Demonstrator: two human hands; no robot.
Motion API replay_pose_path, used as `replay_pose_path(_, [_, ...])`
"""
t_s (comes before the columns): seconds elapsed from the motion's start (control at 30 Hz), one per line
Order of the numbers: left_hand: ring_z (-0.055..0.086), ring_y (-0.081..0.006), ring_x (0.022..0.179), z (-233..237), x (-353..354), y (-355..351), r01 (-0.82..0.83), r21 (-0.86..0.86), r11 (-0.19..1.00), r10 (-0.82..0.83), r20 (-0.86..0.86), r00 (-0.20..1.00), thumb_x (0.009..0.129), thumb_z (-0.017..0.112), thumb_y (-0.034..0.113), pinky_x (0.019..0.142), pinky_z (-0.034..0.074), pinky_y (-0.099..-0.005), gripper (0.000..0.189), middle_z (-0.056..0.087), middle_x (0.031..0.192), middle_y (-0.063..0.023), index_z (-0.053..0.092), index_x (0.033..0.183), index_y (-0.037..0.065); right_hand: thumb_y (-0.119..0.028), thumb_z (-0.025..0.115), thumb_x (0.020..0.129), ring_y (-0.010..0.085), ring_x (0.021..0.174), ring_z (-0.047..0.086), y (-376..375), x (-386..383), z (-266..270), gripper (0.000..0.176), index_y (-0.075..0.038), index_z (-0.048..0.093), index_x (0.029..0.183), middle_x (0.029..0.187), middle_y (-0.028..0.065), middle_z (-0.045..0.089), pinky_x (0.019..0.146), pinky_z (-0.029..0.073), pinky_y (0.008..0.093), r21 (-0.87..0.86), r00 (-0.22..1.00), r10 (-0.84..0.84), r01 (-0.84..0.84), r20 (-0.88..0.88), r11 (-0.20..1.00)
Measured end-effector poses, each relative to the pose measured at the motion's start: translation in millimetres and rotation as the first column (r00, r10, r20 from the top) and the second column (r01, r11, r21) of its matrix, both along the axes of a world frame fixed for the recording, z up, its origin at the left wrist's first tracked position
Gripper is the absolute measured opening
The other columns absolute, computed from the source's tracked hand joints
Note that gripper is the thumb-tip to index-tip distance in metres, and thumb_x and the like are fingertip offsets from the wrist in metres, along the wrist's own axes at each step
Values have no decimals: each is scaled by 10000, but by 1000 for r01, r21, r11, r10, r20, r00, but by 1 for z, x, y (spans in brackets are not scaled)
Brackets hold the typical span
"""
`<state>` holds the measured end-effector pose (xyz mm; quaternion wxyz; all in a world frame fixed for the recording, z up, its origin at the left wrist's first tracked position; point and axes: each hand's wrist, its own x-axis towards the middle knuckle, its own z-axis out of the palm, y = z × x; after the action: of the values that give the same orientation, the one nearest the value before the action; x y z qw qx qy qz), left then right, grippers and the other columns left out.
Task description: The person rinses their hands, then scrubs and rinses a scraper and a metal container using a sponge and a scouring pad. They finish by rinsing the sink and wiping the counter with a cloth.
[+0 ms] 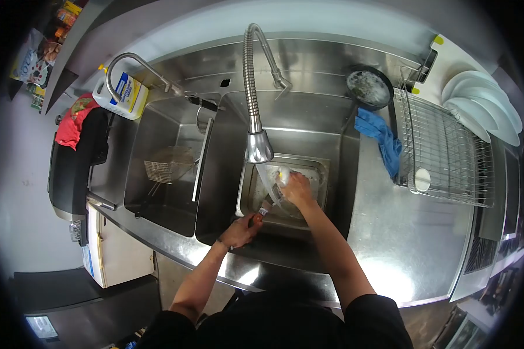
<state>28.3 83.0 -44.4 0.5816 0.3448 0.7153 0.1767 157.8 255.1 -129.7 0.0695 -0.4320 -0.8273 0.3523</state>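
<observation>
SINK STATION, SEEN FROM MY REMOTE SEAT: At a stainless-steel sink basin (332, 152), the left hand (239, 231) is closed around the orange handle of what I take to be a knife (264, 209). The right hand (297, 189) curls over its far end, toward 1 o'clock of the left. The knife sits low in the basin, directly under the sprayer head (258, 146) at 12 o'clock, with water running onto it.

I judge the knife stiff, light, wet and slippery, and sharp along one edge. The handle is the safe hold, and the blade is best touched on its flat or spine.

Spray and the right hand hide the blade, so I cannot tell its length. Nor can I tell whether the right-hand fingers clamp the metal or a pale, yellow-tinged scrubber.

A blue cloth (381, 138) lies at 2 o'clock, a wire dish rack (448, 152) at 3 o'clock, and a sudsy pan (369, 87) above the cloth. The detergent jug (122, 96) stands at 10 o'clock; its label is unreadable.
</observation>
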Motion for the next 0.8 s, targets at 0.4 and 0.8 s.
replay_pose_path(0.4, [476,-89,443,-9,6,-8,-19,97,995,29,-103,994,881,520,286,418,382,-259,399,512,554,-22,432,1190,50,-371,480,869,343,688,591,-5,-10,-34,406,21,582,891,741,208,609,638,460,385,146,912,-238,300,-335,943])
replay_pose_path(0.8, [398,-70,452,-33,28,13,-285,115,952,257,210,943,889,520,315,394,317,-218,324,423,577,17,466,1061,46,-584,493,811,161,757,531,-36,-24,-9,623,2,559,1011,860,42,580,667,444,289,-685,396,-731,282,-555,672])
